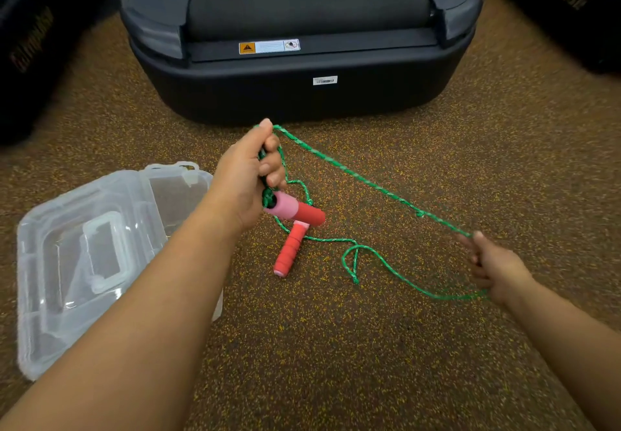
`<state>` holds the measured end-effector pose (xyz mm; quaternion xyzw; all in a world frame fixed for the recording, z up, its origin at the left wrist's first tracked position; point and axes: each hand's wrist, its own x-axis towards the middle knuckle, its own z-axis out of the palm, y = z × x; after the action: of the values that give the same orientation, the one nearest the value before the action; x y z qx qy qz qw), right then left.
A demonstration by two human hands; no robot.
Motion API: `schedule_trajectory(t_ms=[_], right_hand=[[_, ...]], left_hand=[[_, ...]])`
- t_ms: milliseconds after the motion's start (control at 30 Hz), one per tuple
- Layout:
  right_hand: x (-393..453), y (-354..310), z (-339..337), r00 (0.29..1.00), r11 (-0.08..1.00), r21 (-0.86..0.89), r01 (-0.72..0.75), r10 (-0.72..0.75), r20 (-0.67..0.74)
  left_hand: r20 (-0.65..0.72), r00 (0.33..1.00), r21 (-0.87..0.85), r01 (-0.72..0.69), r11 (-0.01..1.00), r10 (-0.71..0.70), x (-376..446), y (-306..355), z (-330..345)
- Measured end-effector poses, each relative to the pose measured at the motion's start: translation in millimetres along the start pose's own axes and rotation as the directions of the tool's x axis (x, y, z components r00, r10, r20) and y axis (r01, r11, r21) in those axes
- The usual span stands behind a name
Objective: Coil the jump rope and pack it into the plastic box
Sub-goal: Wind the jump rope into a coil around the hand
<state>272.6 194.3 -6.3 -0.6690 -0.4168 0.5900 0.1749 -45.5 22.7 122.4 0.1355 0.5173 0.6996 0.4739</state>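
My left hand (250,175) grips several gathered loops of the green jump rope (369,181) above the floor. One red and pink handle (295,210) hangs just below that fist. The second red handle (289,252) lies on the floor beneath it. A taut stretch of rope runs from my left hand down to my right hand (490,264), which pinches it at the right. More rope lies slack in a loop on the floor between the hands. The clear plastic box (84,262) sits on the floor at the left, partly behind my left forearm.
The black rear end of a treadmill (302,94) stands close ahead. Dark equipment (30,47) flanks it at far left and far right. The floor is brown speckled rubber (336,346).
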Motion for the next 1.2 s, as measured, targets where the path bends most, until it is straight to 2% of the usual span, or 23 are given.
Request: schedule_trajectory(t_ms=[67,133,233,333,433,533,600,700,767,833,933,1067,1133,1200], right_hand=[[1.8,5.5,-8.8,0.997,0.992,-0.130,-0.009,-0.001,-0.072],[-1.1,3.5,-3.5,0.994,0.982,-0.183,0.039,-0.058,-0.098],[-17.3,-8.8,23.0,0.979,0.949,-0.245,0.198,-0.205,-0.002],[-41.2,-24.1,56.0,0.933,0.865,-0.352,0.359,-0.329,0.145],[-61.2,-41.1,84.8,0.819,0.799,-0.257,0.543,-0.437,0.373],[-77.0,-49.3,106.9,0.688,0.857,-0.017,0.515,-0.401,0.604],[-83.1,-49.2,115.9,0.631,0.874,0.053,0.484,-0.390,0.671],[-92.6,-48.4,120.8,0.552,0.835,0.042,0.548,-0.399,0.732],[-93.0,-46.8,120.2,0.559,0.848,0.059,0.526,-0.397,0.728],[-89.6,-45.2,117.9,0.604,0.884,0.096,0.458,-0.388,0.696],[-79.0,-36.8,104.9,0.665,0.851,-0.037,0.523,-0.381,0.642],[-66.7,-25.5,90.1,0.718,0.764,-0.206,0.612,-0.427,0.550],[-64.5,-27.5,92.6,0.695,0.664,-0.296,0.687,-0.480,0.536],[-69.6,-29.6,99.5,0.648,0.538,-0.376,0.754,-0.519,0.557]], left_hand=[[0.012,1.000,0.043,0.018,0.999,-0.018,-0.5,-4.0,1.8],[0.058,0.997,0.104,0.044,0.994,-0.050,-2.1,-11.2,8.4],[0.134,0.986,0.181,0.072,0.981,-0.097,-4.7,-19.8,21.7],[0.181,0.973,0.220,0.104,0.970,-0.146,-6.7,-23.6,32.2],[0.200,0.965,0.251,0.115,0.961,-0.168,-7.6,-26.6,37.4],[0.197,0.964,0.297,0.115,0.948,-0.178,-8.6,-30.1,38.0],[0.183,0.967,0.296,0.117,0.948,-0.177,-8.7,-31.2,35.9],[0.164,0.972,0.275,0.119,0.954,-0.168,-7.7,-30.0,31.5],[0.157,0.973,0.261,0.124,0.957,-0.169,-7.5,-29.8,29.7],[0.145,0.975,0.249,0.126,0.960,-0.166,-7.3,-30.8,29.6],[0.107,0.984,0.185,0.119,0.976,-0.140,-6.2,-28.1,28.2],[0.092,0.986,0.155,0.125,0.980,-0.140,-3.8,-25.2,24.8],[0.076,0.985,0.080,0.147,0.986,-0.153,-4.3,-27.8,27.9],[0.047,0.987,-0.067,0.154,0.986,-0.151,-4.6,-27.2,31.0]])
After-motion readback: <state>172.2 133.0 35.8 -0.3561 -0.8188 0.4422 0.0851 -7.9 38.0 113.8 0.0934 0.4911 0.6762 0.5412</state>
